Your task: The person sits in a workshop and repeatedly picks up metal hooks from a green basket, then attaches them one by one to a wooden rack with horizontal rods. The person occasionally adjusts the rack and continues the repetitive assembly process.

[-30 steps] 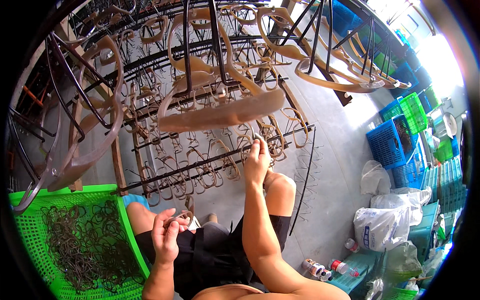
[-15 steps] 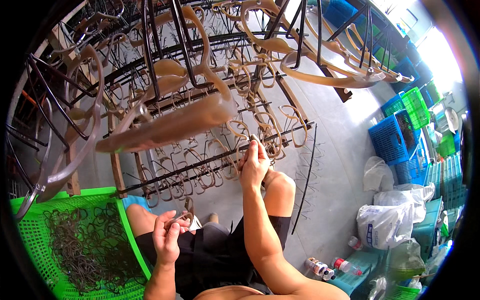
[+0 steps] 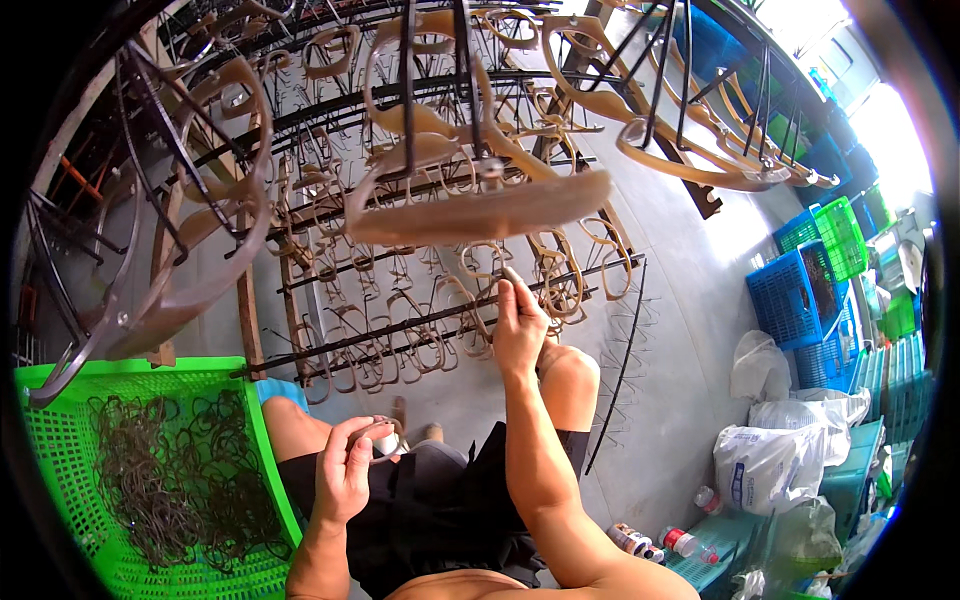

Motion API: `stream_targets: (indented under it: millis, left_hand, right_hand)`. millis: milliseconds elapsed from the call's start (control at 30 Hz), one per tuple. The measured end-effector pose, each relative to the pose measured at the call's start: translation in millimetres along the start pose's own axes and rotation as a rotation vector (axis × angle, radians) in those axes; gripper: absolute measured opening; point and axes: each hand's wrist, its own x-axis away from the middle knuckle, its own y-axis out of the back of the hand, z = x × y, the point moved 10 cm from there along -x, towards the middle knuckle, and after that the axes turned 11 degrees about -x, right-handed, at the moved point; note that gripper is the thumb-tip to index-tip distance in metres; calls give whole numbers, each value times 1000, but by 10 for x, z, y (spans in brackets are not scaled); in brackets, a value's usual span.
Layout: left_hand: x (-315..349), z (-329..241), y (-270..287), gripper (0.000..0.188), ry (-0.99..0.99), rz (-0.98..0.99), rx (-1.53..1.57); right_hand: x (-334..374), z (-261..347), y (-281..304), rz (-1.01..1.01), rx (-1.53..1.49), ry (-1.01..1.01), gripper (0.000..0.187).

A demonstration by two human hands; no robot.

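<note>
Low in front of my body, my left hand (image 3: 345,468) is closed on an eyeglass frame (image 3: 388,436) with a brownish rim. My right hand (image 3: 520,330) reaches forward over my knee, its thumb and fingers pinched together. Its fingertips are at the lower hanging rack, close to a black rod (image 3: 420,330) and several tan eyeglass frames (image 3: 557,268) on wire hooks. Whether something small sits in that pinch I cannot make out. Close overhead, a large tan eyeglass frame (image 3: 480,212) hangs from black wires, with another (image 3: 205,270) at the left.
A green plastic basket (image 3: 285,490) full of dark wire hooks stands at my left. On the floor at the right lies a black rod with wire hooks (image 3: 625,370). Further right are blue crates (image 3: 790,295), white plastic bags (image 3: 765,470) and several bottles (image 3: 680,541).
The view has shifted, so the near hanging frames sit further right. My left hand has turned slightly with the eyeglass frame in it. My right hand stays pinched at the rack.
</note>
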Motion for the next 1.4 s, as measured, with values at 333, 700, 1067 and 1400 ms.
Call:
stream_targets:
  millis: [333, 700, 1067, 1400]
  left_hand:
    - [-90, 224, 55, 23, 224, 32, 783]
    - [-197, -20, -303, 19, -92, 146, -33]
    - [939, 2162, 2840, 40, 809, -739, -1328]
    - [1366, 4050, 3029, 41, 1065, -85, -954]
  right_hand:
    - [593, 977, -240, 215, 729, 426, 39]
    - [1558, 436, -680, 252, -481, -477, 44]
    - [593, -209, -461, -146, -264, -229, 23]
    - [705, -369, -689, -110, -704, -415, 26]
